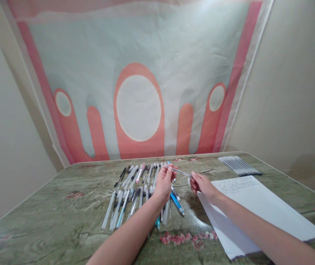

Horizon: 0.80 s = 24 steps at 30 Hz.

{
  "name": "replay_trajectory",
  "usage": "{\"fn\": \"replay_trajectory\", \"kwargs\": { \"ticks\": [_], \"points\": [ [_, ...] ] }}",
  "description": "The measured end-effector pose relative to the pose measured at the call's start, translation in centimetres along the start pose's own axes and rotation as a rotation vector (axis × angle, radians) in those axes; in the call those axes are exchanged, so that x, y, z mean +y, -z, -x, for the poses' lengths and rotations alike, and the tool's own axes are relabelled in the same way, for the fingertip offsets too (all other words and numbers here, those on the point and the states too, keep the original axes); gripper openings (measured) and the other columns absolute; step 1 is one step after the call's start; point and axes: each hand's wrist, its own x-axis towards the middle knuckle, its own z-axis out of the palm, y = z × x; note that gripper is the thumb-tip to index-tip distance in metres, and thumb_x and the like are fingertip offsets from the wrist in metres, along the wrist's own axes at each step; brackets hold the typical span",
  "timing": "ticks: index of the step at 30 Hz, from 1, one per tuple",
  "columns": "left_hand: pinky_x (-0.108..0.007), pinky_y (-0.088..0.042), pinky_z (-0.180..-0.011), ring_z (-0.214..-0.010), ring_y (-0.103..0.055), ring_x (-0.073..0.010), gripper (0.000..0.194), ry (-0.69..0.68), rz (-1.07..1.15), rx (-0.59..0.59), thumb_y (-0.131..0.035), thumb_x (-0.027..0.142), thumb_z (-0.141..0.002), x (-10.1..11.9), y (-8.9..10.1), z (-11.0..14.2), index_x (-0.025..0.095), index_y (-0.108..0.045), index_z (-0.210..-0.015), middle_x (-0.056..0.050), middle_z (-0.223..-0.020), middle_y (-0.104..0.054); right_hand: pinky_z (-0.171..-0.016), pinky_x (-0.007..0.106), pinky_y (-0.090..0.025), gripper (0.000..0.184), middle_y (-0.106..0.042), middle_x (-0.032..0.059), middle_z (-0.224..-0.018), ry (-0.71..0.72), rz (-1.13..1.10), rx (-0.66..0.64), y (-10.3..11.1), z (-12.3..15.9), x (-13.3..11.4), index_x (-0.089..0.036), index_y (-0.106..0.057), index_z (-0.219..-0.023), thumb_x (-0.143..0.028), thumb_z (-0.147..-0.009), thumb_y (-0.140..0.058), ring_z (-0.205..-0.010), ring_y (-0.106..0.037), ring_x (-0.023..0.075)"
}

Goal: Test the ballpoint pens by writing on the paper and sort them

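Note:
My left hand is closed around one end of a slim clear pen, held above the table. My right hand pinches the pen's other end, fingers pressed together. Beneath my left hand lie several pens in two rough rows, white, black, pink and blue. A blue pen lies angled beside my left wrist. A white sheet of paper with handwriting near its top lies under my right forearm.
The table has a green wood-grain cover with pink flower prints. A row of thin dark-tipped pens or refills lies at the far right. A pink and pale cloth hangs behind the table.

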Motion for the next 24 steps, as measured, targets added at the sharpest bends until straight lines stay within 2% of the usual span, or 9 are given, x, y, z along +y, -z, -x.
{"fn": "replay_trajectory", "kwargs": {
  "ticks": [3,7,9,11,13,15,19,21,24],
  "points": [
    [-0.016,-0.042,-0.063,-0.061,-0.053,-0.0036,0.022,0.032,0.081,0.020,-0.060,0.029,-0.077,0.2,-0.1,-0.1,0.014,-0.053,-0.091,-0.004,-0.087,-0.063,-0.041,0.021,-0.029,0.041,-0.037,-0.0069,-0.047,-0.089,-0.126,-0.069,0.2,0.0,-0.2,-0.019,-0.038,-0.062,-0.055,-0.080,-0.043,-0.039,-0.041,0.0074],
    [-0.014,-0.045,-0.061,-0.061,-0.055,-0.0035,0.009,0.184,0.315,0.097,-0.054,0.017,-0.081,0.8,-0.6,0.0,0.013,-0.053,-0.089,-0.005,-0.087,-0.062,-0.047,0.023,-0.038,0.036,-0.050,-0.0018,-0.064,0.073,-0.180,-0.065,0.2,0.1,-0.9,-0.020,-0.047,-0.077,-0.056,-0.079,-0.044,-0.052,-0.049,0.0103],
    [-0.014,-0.046,-0.060,-0.061,-0.056,-0.0036,0.007,0.275,0.400,0.123,-0.051,0.014,-0.082,1.1,-1.2,0.5,0.012,-0.054,-0.088,-0.006,-0.087,-0.062,-0.056,0.025,-0.043,0.037,-0.056,0.0024,-0.084,0.202,-0.072,-0.068,0.0,0.4,-1.3,-0.022,-0.048,-0.098,-0.051,-0.075,-0.054,-0.068,-0.054,0.0135],
    [-0.014,-0.047,-0.061,-0.062,-0.057,-0.0041,0.007,0.358,0.436,0.112,-0.051,0.013,-0.082,1.1,-1.9,1.2,0.011,-0.055,-0.087,-0.007,-0.087,-0.062,-0.068,0.028,-0.046,0.053,-0.055,0.0051,-0.100,0.315,0.082,-0.082,-0.3,0.7,-1.6,-0.025,-0.041,-0.117,-0.045,-0.072,-0.062,-0.084,-0.055,0.0162],
    [-0.014,-0.048,-0.063,-0.064,-0.057,-0.0048,0.008,0.411,0.428,0.063,-0.053,0.015,-0.082,0.8,-2.6,2.1,0.011,-0.056,-0.087,-0.007,-0.084,-0.062,-0.080,0.033,-0.044,0.055,-0.054,0.0062,-0.107,0.404,0.245,-0.078,-0.7,1.2,-1.9,-0.026,-0.038,-0.125,-0.044,-0.077,-0.057,-0.092,-0.053,0.0177],
    [-0.015,-0.047,-0.067,-0.065,-0.057,-0.0048,0.010,0.404,0.367,0.000,-0.055,0.019,-0.081,0.3,-3.2,3.0,0.011,-0.057,-0.087,-0.005,-0.082,-0.062,-0.087,0.035,-0.040,0.043,-0.054,0.0064,-0.107,0.489,0.399,-0.027,-0.9,1.5,-2.3,-0.024,-0.046,-0.121,-0.045,-0.083,-0.045,-0.097,-0.052,0.0188],
    [-0.023,-0.047,-0.071,-0.073,-0.059,-0.0108,0.027,0.253,-0.078,-0.237,-0.045,0.037,-0.085,-0.2,-4.0,4.9,0.014,-0.058,-0.087,-0.006,-0.083,-0.063,-0.076,0.031,-0.044,0.042,-0.057,0.0051,-0.083,0.540,0.494,0.175,-0.1,1.3,-3.7,-0.020,-0.063,-0.098,-0.048,-0.087,-0.033,-0.079,-0.054,0.0165],
    [-0.031,-0.044,-0.080,-0.088,-0.058,-0.0170,0.036,0.084,-0.473,-0.466,-0.036,0.041,-0.087,0.0,-4.3,5.9,0.014,-0.059,-0.093,-0.009,-0.093,-0.062,-0.060,0.027,-0.045,0.045,-0.055,0.0031,-0.070,0.494,0.426,0.277,1.2,0.8,-4.7,-0.018,-0.063,-0.093,-0.050,-0.086,-0.033,-0.064,-0.052,0.0139],
    [-0.038,-0.028,-0.099,-0.113,-0.045,-0.0208,0.036,-0.219,-0.991,-0.800,-0.034,0.038,-0.088,0.5,-4.5,7.5,0.017,-0.055,-0.110,-0.010,-0.118,-0.055,-0.050,0.024,-0.042,0.039,-0.057,0.0020,-0.067,0.435,0.379,0.391,4.0,-0.2,-6.2,-0.017,-0.062,-0.090,-0.051,-0.080,-0.045,-0.057,-0.051,0.0125]
  ]
}}
